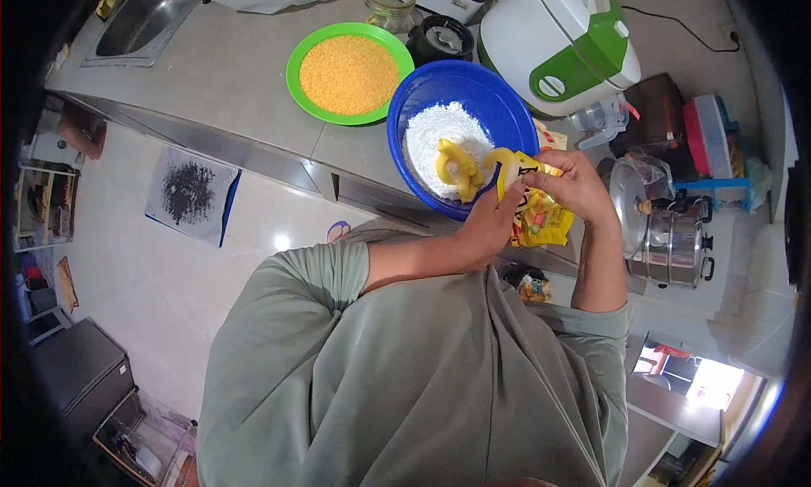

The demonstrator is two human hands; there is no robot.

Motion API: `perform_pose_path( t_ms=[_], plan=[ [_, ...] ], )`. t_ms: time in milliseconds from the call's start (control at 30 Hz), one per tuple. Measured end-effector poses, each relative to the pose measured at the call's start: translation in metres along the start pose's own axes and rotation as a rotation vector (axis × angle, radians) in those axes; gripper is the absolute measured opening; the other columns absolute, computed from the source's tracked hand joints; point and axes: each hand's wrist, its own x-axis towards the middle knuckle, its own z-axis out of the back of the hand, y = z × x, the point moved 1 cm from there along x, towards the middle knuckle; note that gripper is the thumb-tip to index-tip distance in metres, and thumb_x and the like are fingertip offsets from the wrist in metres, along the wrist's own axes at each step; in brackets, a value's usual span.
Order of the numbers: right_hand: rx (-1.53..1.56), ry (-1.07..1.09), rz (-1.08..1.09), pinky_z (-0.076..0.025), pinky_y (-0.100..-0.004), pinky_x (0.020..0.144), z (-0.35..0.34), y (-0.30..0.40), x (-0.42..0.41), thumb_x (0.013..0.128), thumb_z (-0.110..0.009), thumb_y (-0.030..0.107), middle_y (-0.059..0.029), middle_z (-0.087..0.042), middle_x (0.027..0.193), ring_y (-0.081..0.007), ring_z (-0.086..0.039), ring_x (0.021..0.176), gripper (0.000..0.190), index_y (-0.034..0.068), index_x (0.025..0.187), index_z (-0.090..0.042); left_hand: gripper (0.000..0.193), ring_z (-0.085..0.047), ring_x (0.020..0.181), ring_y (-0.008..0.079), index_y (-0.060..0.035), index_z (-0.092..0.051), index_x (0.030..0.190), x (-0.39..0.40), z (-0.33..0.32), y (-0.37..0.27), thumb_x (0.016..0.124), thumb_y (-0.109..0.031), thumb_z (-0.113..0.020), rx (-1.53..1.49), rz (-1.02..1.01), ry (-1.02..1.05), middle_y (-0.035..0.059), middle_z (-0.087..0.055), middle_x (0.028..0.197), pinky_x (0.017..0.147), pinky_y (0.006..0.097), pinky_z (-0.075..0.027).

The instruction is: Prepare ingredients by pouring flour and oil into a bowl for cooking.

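Note:
My left hand (491,218) and my right hand (573,181) pinch a yellow sachet (510,170) between them, over the near right rim of a blue plastic bowl (500,100). Thick yellow paste, which looks like margarine, bulges from the sachet's mouth. A looped strand of the same yellow paste (466,173) lies on the white powder (427,135) inside the bowl. Below my hands, another yellow packet (551,219) rests on the counter, partly covered by them. To the bowl's left is a green plate (293,75) heaped with orange crumbs (348,75).
Behind the bowl stand a black round container (440,37), a glass jar (389,5) and a white-and-green rice cooker (551,43). A measuring jug (602,116) and a steel steamer pot (671,243) are to the right. A steel sink (142,21) is at far left.

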Motion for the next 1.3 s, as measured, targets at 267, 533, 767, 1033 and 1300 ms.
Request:
perform_pose_path(
  t_ms=[267, 533, 767, 1033, 1300],
  plan=[
    [-0.04, -0.012, 0.02, -0.042, -0.0229, 0.06, -0.005, 0.008, 0.007, 0.076, -0.066, 0.005, -0.0012, -0.061, 0.069, -0.0058, -0.053, 0.065, 0.008, -0.003, 0.079, -0.066, 0.042, -0.062, 0.091, 0.0153, -0.0051, -0.041, 0.123, 0.003, 0.004, -0.002, 0.099, -0.039, -0.036, -0.101, 0.136, 0.015, 0.0072, -0.057, 0.106, 0.073, 0.0293, -0.054],
    [-0.2, -0.076, 0.076, -0.042, -0.0271, 0.059, -0.001, 0.012, 0.009, 0.077, -0.065, 0.009, -0.0032, -0.058, 0.065, -0.0098, -0.051, 0.063, 0.013, -0.004, 0.079, -0.063, 0.04, -0.062, 0.091, 0.0152, -0.006, -0.042, 0.122, -0.001, -0.002, -0.021, 0.099, -0.037, -0.035, -0.113, 0.205, 0.054, 0.0067, -0.058, 0.106, 0.072, 0.0312, -0.055],
    [-0.123, -0.191, 0.164, -0.042, -0.0273, 0.058, 0.006, 0.04, 0.004, 0.078, -0.066, 0.011, -0.0038, -0.06, 0.069, -0.0087, -0.052, 0.065, 0.015, -0.003, 0.084, -0.065, 0.034, -0.059, 0.098, 0.0151, -0.0073, -0.042, 0.122, -0.011, -0.014, -0.039, 0.094, -0.024, -0.05, -0.139, 0.104, 0.213, 0.004, -0.056, 0.109, 0.076, 0.033, -0.056],
    [0.241, -0.128, -0.143, -0.044, -0.022, 0.061, -0.002, 0.012, 0.01, 0.078, -0.068, 0.008, -0.0001, -0.062, 0.075, -0.007, -0.056, 0.068, 0.011, -0.001, 0.084, -0.066, 0.045, -0.055, 0.104, 0.0134, -0.0144, -0.032, 0.129, -0.009, -0.007, -0.03, 0.091, -0.019, -0.057, -0.12, 0.164, 0.199, 0.0014, -0.051, 0.117, 0.085, 0.0329, -0.052],
    [0.494, -0.347, -0.04, -0.045, -0.0209, 0.062, 0.004, -0.016, -0.026, 0.079, -0.068, 0.007, 0.0006, -0.064, 0.079, -0.0051, -0.056, 0.07, 0.009, 0.0, 0.084, -0.067, 0.061, -0.054, 0.099, 0.015, -0.0043, -0.029, 0.126, -0.016, -0.01, -0.027, 0.082, -0.019, -0.068, -0.123, 0.306, 0.119, 0.0084, -0.047, 0.114, 0.079, 0.0297, -0.051]
  ],
)
